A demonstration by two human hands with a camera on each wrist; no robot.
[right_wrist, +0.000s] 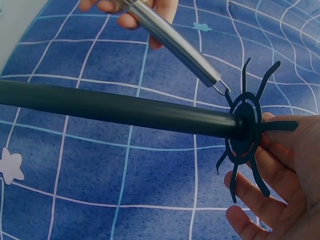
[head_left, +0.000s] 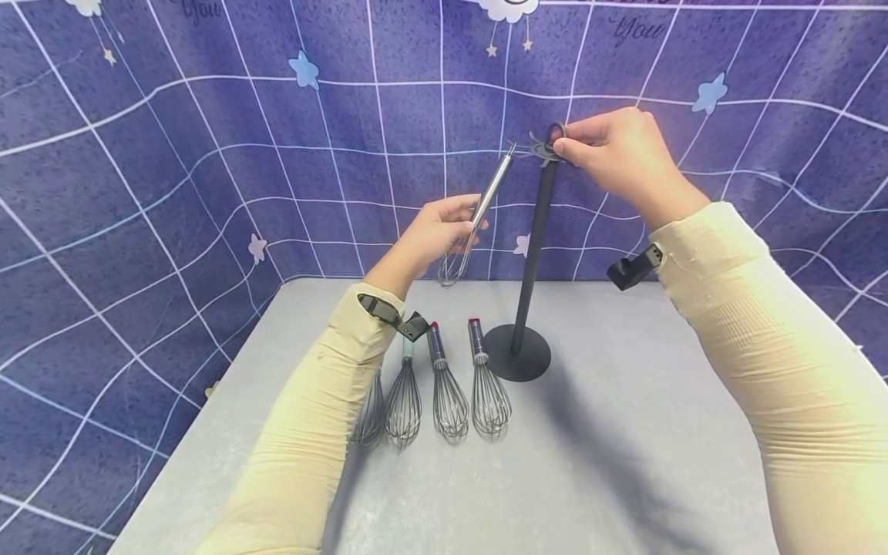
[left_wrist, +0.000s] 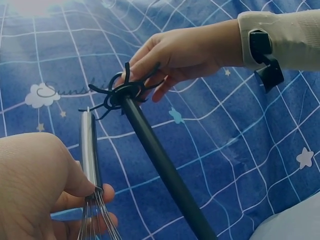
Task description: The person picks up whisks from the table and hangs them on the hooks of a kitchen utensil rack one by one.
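Whisks on the table [head_left: 694, 362]: four in a row, handles away; the leftmost whisk [head_left: 370, 416] partly behind the left sleeve [head_left: 312, 416], then a pale-green-handled whisk [head_left: 403, 405] and two red-tipped whisks [head_left: 450, 401].
Left hand [head_left: 438, 231]: fingers curled, pinching a steel whisk where handle meets wires.
Steel whisk [head_left: 491, 189]: raised, tilted, end loop at a hook; whether hung on it, cannot tell.
Black stand [head_left: 533, 258]: round base on the table, hooks around its top.
Right hand [head_left: 624, 150]: thumb and fingers pinching the top ring [head_left: 556, 126].
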